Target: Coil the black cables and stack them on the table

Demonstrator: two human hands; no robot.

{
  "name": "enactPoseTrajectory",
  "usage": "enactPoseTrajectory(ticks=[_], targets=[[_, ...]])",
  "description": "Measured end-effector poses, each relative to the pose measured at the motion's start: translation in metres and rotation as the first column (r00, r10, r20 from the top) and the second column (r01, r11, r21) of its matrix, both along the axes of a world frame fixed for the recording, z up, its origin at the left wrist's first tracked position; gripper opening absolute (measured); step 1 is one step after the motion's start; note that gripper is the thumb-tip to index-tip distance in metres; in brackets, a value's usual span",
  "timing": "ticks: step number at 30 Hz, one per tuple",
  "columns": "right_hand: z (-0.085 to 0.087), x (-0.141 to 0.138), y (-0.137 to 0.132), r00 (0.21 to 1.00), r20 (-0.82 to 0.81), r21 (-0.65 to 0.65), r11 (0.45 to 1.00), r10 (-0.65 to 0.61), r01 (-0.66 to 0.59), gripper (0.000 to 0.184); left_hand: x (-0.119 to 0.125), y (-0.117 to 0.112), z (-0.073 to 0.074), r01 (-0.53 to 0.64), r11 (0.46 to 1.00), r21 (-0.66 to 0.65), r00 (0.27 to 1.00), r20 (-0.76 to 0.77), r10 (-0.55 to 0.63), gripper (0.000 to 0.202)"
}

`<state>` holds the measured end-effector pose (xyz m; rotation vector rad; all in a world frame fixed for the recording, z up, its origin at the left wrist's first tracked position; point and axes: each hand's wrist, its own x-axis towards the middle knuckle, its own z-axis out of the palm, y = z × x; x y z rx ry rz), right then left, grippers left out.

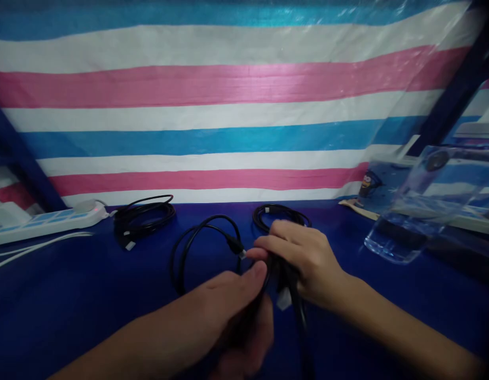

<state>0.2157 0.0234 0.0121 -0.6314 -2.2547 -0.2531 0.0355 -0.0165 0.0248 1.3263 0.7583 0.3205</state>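
Close together at the lower middle, both my hands grip black cable. My left hand is closed round it, thumb on top, its fingers blurred. My right hand is closed with its fingers curled over the black cable, which hangs down toward the bottom edge. A pale, blurred connector shows below the right palm. Left of the right fingertips, a loose black cable loop lies on the table with its plug pointing at them. Whether the loop joins the held cable is hidden.
Coiled black cables lie at the back, one coil on the left, another coil behind my right hand. A white power strip with white wires sits far left. A clear water container stands right. Striped sheeting hangs behind the blue table.
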Motion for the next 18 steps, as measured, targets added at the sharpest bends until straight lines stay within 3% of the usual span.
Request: enactPoseTrajectory(ticks=[1, 2, 3, 5, 6, 7, 8, 9, 11, 12, 13, 15, 18], targets=[[-0.001, 0.001, 0.003, 0.999, -0.038, -0.063, 0.998, -0.030, 0.027, 0.019, -0.003, 0.004, -0.001, -0.114, 0.983, 0.141, 0.992, -0.043, 0.121, 0.064], [-0.002, 0.002, 0.007, 0.995, -0.088, -0.171, 0.985, -0.039, 0.023, 0.017, -0.008, 0.010, -0.002, -0.227, 0.915, 0.334, 0.961, -0.078, 0.267, 0.058], [-0.003, 0.003, 0.011, 0.988, -0.149, -0.307, 0.952, -0.040, -0.008, 0.016, -0.014, 0.018, -0.003, -0.318, 0.776, 0.545, 0.903, -0.075, 0.423, 0.049], [-0.004, 0.005, 0.018, 0.955, -0.282, -0.552, 0.830, -0.089, -0.086, 0.015, -0.029, 0.036, -0.005, -0.360, 0.367, 0.858, 0.747, 0.030, 0.664, 0.029], [-0.005, 0.005, 0.021, 0.931, -0.337, -0.624, 0.774, -0.143, -0.107, 0.016, -0.036, 0.045, -0.007, -0.341, 0.197, 0.919, 0.678, 0.095, 0.729, 0.024], [-0.005, 0.006, 0.022, 0.905, -0.376, -0.665, 0.738, -0.198, -0.115, 0.017, -0.041, 0.054, -0.009, -0.340, 0.142, 0.930, 0.634, 0.115, 0.764, 0.028], [-0.005, 0.006, 0.023, 0.879, -0.409, -0.677, 0.728, -0.245, -0.112, 0.018, -0.044, 0.060, -0.011, -0.387, 0.204, 0.899, 0.629, 0.095, 0.772, 0.037], [-0.004, 0.006, 0.024, 0.853, -0.441, -0.666, 0.739, -0.280, -0.103, 0.020, -0.045, 0.064, -0.013, -0.452, 0.350, 0.820, 0.663, 0.047, 0.747, 0.046], [-0.005, 0.005, 0.023, 0.830, -0.467, -0.628, 0.775, -0.306, -0.067, 0.036, -0.040, 0.064, -0.017, -0.525, 0.662, 0.535, 0.789, 0.015, 0.614, 0.050], [-0.006, 0.005, 0.022, 0.841, -0.447, -0.613, 0.790, -0.306, -0.039, 0.050, -0.035, 0.060, -0.019, -0.525, 0.751, 0.400, 0.833, 0.061, 0.550, 0.048], [-0.007, 0.005, 0.021, 0.863, -0.406, -0.594, 0.804, -0.299, -0.001, 0.065, -0.028, 0.054, -0.020, -0.518, 0.798, 0.309, 0.853, 0.122, 0.507, 0.044], [-0.009, 0.004, 0.018, 0.923, -0.265, -0.549, 0.831, -0.278, 0.093, 0.085, -0.016, 0.041, -0.019, -0.510, 0.822, 0.252, 0.858, 0.210, 0.468, 0.039], [-0.009, 0.003, 0.014, 0.961, -0.001, -0.436, 0.865, -0.277, 0.248, 0.086, -0.005, 0.026, -0.013, -0.483, 0.833, 0.269, 0.872, 0.236, 0.430, 0.034]])
